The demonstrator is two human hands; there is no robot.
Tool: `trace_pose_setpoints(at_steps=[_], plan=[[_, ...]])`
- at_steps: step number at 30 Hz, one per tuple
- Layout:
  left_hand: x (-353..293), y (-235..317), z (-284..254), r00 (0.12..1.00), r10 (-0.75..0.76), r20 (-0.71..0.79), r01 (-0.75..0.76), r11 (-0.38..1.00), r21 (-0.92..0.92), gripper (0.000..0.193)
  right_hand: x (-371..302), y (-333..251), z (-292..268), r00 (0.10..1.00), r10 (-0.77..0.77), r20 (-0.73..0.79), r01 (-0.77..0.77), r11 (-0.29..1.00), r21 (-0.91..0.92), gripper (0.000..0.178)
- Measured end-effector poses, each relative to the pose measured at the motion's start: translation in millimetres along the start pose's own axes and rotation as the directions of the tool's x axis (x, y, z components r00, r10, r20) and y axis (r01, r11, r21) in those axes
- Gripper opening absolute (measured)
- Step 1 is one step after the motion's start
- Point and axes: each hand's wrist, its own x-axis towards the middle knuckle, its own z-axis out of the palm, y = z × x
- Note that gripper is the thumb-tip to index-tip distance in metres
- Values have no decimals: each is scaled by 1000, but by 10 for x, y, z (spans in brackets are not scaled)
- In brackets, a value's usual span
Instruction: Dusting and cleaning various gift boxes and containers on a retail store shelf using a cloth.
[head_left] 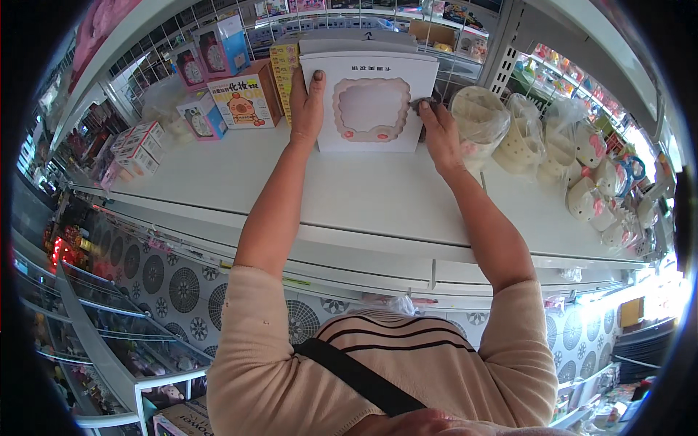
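Observation:
A flat white box (374, 144) stands upright on the white shelf, its front printed with a scalloped pink mirror frame. At its left side my left hand (308, 109) grips it, the thumb lying on the front face and the fingers round the edge. My right hand (440, 134) holds the opposite edge, thumb forward, with the other fingertips partly hidden. Right behind it stand more pale flat boxes (356, 45), and a yellow box (283, 76) is close to my left hand. A cream, plastic-wrapped container (478, 120) is just right of my right hand.
On the left are an orange-brown box with a cartoon animal (243, 99), pink and blue clock boxes (219, 49) and small white cartons (137, 149). Wrapped cream containers and mugs (585, 196) line the right. A wire grid backs the white shelf (363, 189).

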Motion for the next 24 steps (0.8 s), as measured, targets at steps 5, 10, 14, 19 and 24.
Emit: trace_pose_setpoints(at_steps=[5,10,14,19,24], plan=[[87,107,34,980,145,-136,-170,966,-195,45,68,157,-22,986,-166,-8,166,986,17,32],[141,63,-88,972,230,-42,-234,949,-211,46,-19,9,13,983,-179,35,172,973,155,27],[104,71,-100,987,163,-3,-158,949,-274,46,-28,-89,-22,971,-235,-42,239,952,191,27],[92,130,-71,979,202,21,-187,937,-294,44,0,-94,-47,960,-272,-69,280,913,296,30],[74,150,-21,970,242,-28,-242,970,14,45,-76,-184,-53,967,-253,-14,246,924,293,22]])
